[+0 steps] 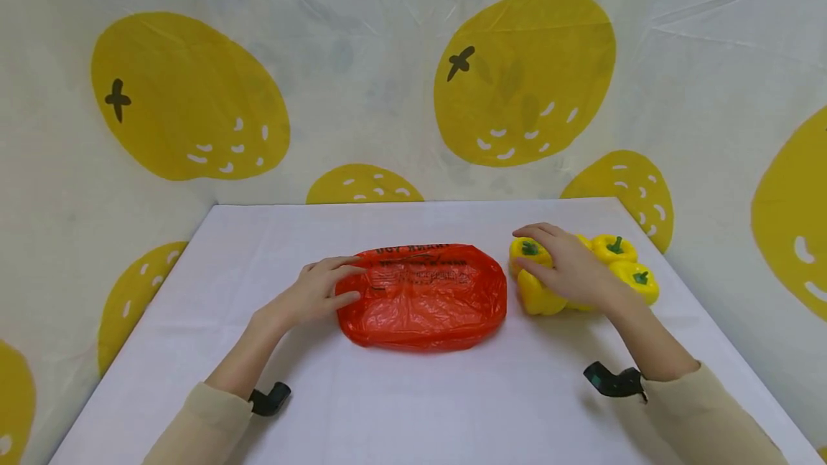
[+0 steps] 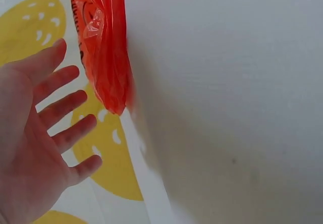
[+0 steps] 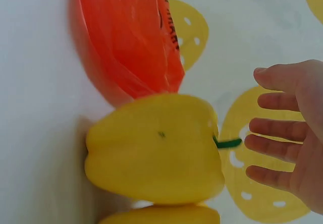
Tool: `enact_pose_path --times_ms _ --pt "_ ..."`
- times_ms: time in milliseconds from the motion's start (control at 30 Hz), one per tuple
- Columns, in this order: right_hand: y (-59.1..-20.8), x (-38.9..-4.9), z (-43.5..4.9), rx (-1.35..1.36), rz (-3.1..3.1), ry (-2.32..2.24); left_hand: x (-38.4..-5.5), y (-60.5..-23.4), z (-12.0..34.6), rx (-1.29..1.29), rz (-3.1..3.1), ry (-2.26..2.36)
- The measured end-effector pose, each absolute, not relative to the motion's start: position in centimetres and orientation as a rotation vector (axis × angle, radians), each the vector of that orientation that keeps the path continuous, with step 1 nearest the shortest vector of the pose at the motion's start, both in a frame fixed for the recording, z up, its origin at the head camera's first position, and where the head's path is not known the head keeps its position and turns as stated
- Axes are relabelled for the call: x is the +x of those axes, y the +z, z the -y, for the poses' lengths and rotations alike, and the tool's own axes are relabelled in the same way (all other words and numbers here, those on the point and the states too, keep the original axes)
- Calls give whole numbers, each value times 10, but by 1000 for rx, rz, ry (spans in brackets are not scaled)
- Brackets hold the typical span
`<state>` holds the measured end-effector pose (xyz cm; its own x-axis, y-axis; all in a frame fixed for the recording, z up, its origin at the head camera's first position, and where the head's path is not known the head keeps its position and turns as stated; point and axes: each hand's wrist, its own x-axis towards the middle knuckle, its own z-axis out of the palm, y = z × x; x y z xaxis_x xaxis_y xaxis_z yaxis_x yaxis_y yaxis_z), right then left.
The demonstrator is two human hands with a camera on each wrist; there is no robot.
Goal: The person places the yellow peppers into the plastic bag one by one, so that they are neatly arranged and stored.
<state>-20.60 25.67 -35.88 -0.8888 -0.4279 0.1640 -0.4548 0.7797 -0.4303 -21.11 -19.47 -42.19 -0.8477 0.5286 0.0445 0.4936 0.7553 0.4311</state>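
Note:
A red plastic bag (image 1: 423,307) with dark print lies on the white table, its mouth not plainly visible. My left hand (image 1: 323,289) is at the bag's left side, fingers spread; in the left wrist view that hand (image 2: 40,118) shows a gap from the bag (image 2: 103,47). Above a group of yellow bell peppers (image 1: 539,293) hovers my right hand (image 1: 568,268), which hides some of them. The right wrist view has the hand (image 3: 287,133) with extended, empty fingers near the green stem of one bell pepper (image 3: 156,151).
The white table (image 1: 413,407) meets a pale curtain (image 1: 362,92) printed with big yellow fruit at its back and sides. More bell peppers (image 1: 636,280) sit at the right, close to the table's right edge. A dark wrist mount (image 1: 614,381) sticks out from each sleeve.

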Motion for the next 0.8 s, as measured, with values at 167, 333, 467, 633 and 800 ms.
enact_pose_path --times_ms 167,333,467,633,800 --pt "-354 -202 -277 676 2874 775 -211 -421 199 770 -2832 652" --pt "-351 -197 -295 638 2862 802 -210 -420 202 745 -2796 655" --pt "-353 -196 -311 607 2847 809 -209 -422 204 727 -2770 633" --pt "-356 -197 -334 583 2824 817 -208 -425 205 685 -2732 608" --pt "-357 -193 -355 506 2828 864 -206 -427 205 663 -2710 599"
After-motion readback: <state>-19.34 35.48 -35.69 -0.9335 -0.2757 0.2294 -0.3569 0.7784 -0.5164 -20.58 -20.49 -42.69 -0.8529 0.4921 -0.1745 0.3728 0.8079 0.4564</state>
